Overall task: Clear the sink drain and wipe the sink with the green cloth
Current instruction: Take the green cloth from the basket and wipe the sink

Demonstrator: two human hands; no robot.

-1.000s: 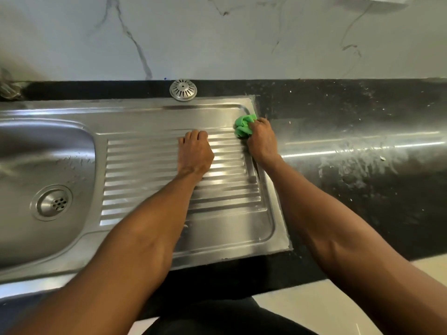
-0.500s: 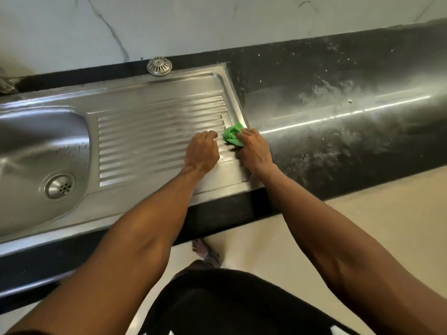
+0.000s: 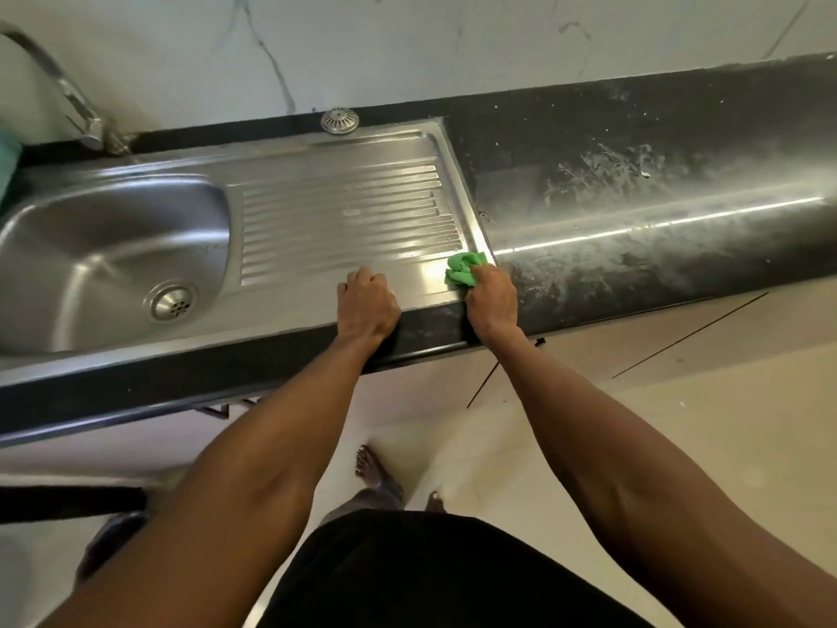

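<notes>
A steel sink spans the left half of the counter, with a ribbed drainboard (image 3: pixel 344 210) to the right of its bowl (image 3: pixel 90 247). The round drain (image 3: pixel 171 302) lies at the bowl's bottom. My right hand (image 3: pixel 491 301) grips a bunched green cloth (image 3: pixel 463 267) and presses it on the drainboard's front right corner. My left hand (image 3: pixel 367 303) is curled into a fist and rests on the drainboard's front rim, a short way left of the cloth. A loose round strainer cap (image 3: pixel 339 121) sits behind the drainboard against the wall.
A tap (image 3: pixel 68 97) rises at the back left above the bowl. Black countertop (image 3: pixel 656 219) stretches right of the sink, smeared with pale wet streaks. A teal object (image 3: pixel 8 167) shows at the far left edge. Below the counter are pale floor tiles and my bare feet.
Both hands have slid toward the front edge of the drainboard, the right one dragging the green cloth from the back right corner to the front right corner. The view has tilted down.
</notes>
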